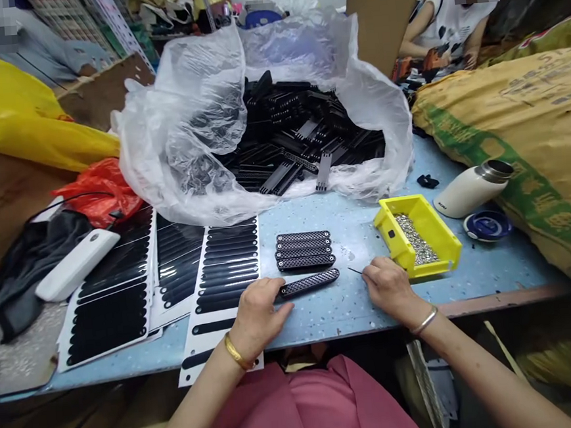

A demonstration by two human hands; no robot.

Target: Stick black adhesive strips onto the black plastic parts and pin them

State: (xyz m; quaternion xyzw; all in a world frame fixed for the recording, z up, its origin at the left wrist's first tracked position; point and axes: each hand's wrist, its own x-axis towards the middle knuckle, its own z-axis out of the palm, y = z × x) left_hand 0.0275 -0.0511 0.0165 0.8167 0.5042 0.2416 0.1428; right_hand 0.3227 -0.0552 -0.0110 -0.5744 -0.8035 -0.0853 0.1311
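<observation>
The left hand [261, 311] has its fingers at the near end of a black patterned piece [313, 282], which lies on the table [323, 320] between the two hands; its thumb stands apart, so I cannot tell how firm the hold is. The right hand [390, 285] is closed, pinching a thin dark tool [355, 270] whose tip points toward the piece without touching it. The step in hand looks like steadying the piece for the tool; the next move would seem to call for a firm left hold and careful aim. The piece is long, slim and round-ended, with a raised crisscross texture. Just beyond it, four matching pieces [303, 250] lie side by side. Beside the right hand, a glossy yellow bin [448, 237] holds tiny shiny metal bits [419, 240]. Smooth black strips line a white sheet [193, 336] beside the left hand; beyond both hands, crinkled clear plastic [162, 151] surrounds heaped dark parts [303, 133].
</observation>
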